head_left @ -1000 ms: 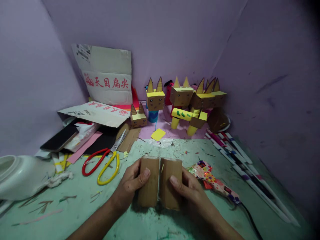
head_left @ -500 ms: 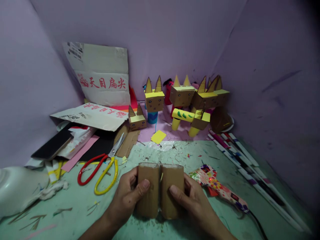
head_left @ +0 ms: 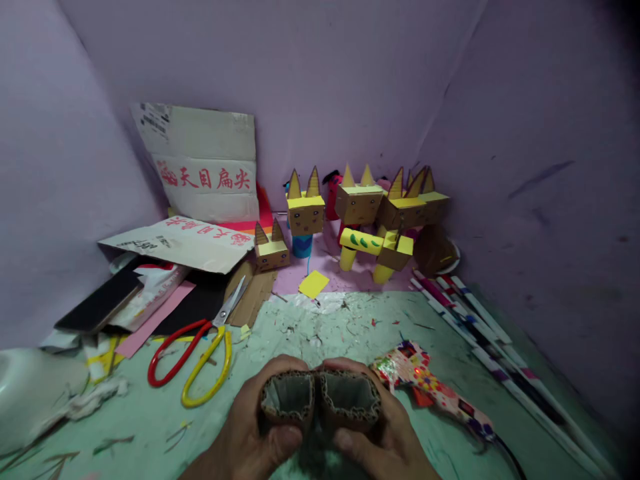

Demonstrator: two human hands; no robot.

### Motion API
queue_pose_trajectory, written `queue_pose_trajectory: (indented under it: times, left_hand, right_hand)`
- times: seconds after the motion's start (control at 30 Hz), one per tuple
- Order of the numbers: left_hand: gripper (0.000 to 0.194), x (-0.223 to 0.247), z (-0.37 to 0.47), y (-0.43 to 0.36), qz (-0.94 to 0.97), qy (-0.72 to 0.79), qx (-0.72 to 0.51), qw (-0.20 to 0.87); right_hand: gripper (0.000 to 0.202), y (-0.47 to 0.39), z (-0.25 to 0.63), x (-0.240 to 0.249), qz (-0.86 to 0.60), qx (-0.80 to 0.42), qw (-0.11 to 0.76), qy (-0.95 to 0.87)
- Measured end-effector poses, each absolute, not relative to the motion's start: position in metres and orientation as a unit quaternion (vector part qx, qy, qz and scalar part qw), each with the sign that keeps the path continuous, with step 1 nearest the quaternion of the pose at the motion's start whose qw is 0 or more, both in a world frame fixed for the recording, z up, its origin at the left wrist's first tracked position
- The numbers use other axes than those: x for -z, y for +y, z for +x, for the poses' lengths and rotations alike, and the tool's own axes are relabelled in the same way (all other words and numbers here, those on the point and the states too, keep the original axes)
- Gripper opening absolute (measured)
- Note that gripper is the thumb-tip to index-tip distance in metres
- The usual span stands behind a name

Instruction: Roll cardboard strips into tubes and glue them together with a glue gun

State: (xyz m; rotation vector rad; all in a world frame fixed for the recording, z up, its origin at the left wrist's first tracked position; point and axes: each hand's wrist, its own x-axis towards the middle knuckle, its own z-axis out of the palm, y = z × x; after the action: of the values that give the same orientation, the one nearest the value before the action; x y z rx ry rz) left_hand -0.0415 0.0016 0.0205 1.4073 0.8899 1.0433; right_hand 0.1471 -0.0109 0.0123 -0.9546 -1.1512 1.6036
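Two short cardboard tubes stand side by side at the bottom middle, their open corrugated ends facing up at me. My left hand (head_left: 255,413) is closed around the left cardboard tube (head_left: 289,421), thumb in front and fingers behind. Around the right cardboard tube (head_left: 350,421) my right hand (head_left: 393,423) is wrapped in the same way. The tubes' near sides almost touch, with a narrow dark gap between them. To the right of my right hand lies a flower-patterned glue gun (head_left: 433,383) with a small red light and a black cord.
Scissors (head_left: 205,350) with red and yellow handles lie left of my hands. Box-headed cardboard figures (head_left: 305,217) stand at the back, near a yellow paper piece (head_left: 314,285). Markers (head_left: 480,340) line the right side. Printed cardboard (head_left: 210,167), a phone (head_left: 100,303) and a white bottle (head_left: 35,393) occupy the left.
Both hands have tipped the tubes, so their open ends now face me instead of their flat sides. The tubes sit slightly lower in view, and the camera has shifted a little.
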Motion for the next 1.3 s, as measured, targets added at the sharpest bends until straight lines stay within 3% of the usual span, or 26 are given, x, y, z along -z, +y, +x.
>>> queue_pose_trajectory:
  times: [0.2, 0.43, 0.67, 0.87, 1.0, 1.13, 1.3]
  left_hand:
    - [0.034, -0.010, -0.037, 0.003, 0.657, 0.308, -0.473, 0.501]
    - [0.030, -0.008, -0.037, 0.001, 0.660, 0.319, -0.475, 0.488]
    - [0.036, -0.017, -0.037, 0.001, 0.610, 0.441, -0.420, 0.508]
    - [0.043, -0.025, -0.034, 0.011, 0.448, 0.497, -0.451, 0.591]
    - [0.049, -0.024, -0.032, 0.013, 0.416, 0.515, -0.474, 0.581]
    - [0.063, -0.029, -0.031, 0.010, 0.448, 0.492, -0.442, 0.602]
    - [0.060, -0.036, -0.034, 0.008, 0.451, 0.508, -0.426, 0.597]
  right_hand:
    - [0.031, -0.006, 0.150, -0.004, -0.377, -0.586, 0.453, -0.556]
    - [0.029, -0.009, 0.151, -0.001, -0.382, -0.575, 0.464, -0.555]
    - [0.031, -0.006, 0.148, -0.006, -0.443, -0.600, 0.444, -0.497]
    - [0.065, 0.001, 0.142, -0.020, -0.392, -0.679, 0.412, -0.464]
    - [0.057, 0.003, 0.142, -0.015, -0.470, -0.634, 0.358, -0.499]
    - [0.049, 0.004, 0.145, -0.010, -0.467, -0.643, 0.390, -0.465]
    - [0.052, 0.004, 0.147, -0.004, -0.442, -0.674, 0.400, -0.436]
